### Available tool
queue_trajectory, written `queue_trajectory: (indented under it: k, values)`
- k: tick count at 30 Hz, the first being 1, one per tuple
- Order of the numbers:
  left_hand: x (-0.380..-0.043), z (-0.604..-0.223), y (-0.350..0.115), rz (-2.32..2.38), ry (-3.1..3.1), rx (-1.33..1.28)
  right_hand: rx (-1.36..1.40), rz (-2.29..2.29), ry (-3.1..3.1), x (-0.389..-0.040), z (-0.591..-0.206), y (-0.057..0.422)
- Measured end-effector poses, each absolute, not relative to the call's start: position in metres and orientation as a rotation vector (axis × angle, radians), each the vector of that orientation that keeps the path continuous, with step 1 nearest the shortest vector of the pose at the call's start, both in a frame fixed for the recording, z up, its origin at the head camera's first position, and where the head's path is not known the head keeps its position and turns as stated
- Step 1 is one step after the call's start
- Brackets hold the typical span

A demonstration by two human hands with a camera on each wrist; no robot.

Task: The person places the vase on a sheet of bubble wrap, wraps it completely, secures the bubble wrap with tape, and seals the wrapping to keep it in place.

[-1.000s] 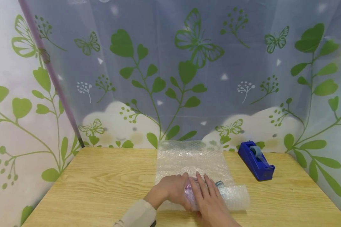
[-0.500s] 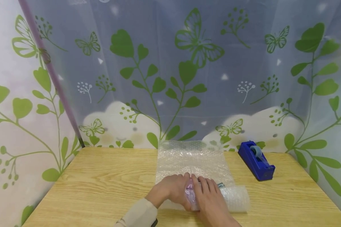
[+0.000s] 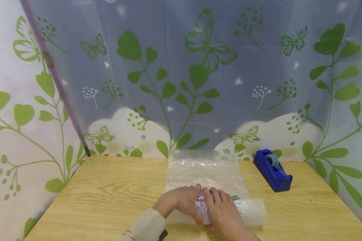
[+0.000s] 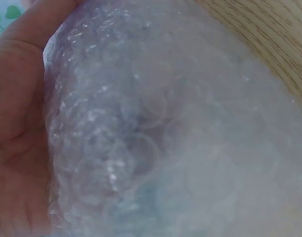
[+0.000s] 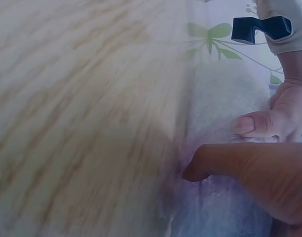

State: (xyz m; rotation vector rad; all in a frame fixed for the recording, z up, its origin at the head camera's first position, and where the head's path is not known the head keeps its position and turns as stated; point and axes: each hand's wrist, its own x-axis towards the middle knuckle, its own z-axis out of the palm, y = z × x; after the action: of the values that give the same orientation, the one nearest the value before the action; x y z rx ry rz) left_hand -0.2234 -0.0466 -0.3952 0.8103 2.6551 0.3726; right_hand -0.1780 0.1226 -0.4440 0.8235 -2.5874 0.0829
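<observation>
A sheet of clear bubble wrap [image 3: 205, 170] lies on the wooden table, its near part rolled around a purple item [image 3: 201, 197]. The item's kind is hidden by the wrap. A small blue-grey bit [image 3: 235, 197] shows beyond the right fingers. My left hand [image 3: 184, 201] grips the roll's left part, its palm along the bubble wrap [image 4: 156, 118] in the left wrist view. Over the middle, my right hand [image 3: 224, 211] holds the roll with bent fingers. In the right wrist view, the right thumb [image 5: 220, 160] presses the near side, close to the left thumb [image 5: 257, 124].
A blue tape dispenser [image 3: 273, 172] with a tape roll stands on the table [image 3: 108, 190] at the back right. The loose wrap reaches the back edge, against a patterned curtain [image 3: 169, 67]. The wrap's right end [image 3: 253, 212] sticks out past the right hand.
The right fingers, straighter and spread a second ago, have drawn back and bent over the roll. The left hand keeps its place, and the roll has hardly moved.
</observation>
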Motion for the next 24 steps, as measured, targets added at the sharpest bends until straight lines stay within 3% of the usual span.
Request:
queue_trajectory:
  k: [24]
  values:
    - [-0.224,-0.391,-0.048,0.411,2.528,0.76,0.917,0.053,-2.703,-0.177,-0.428,0.122]
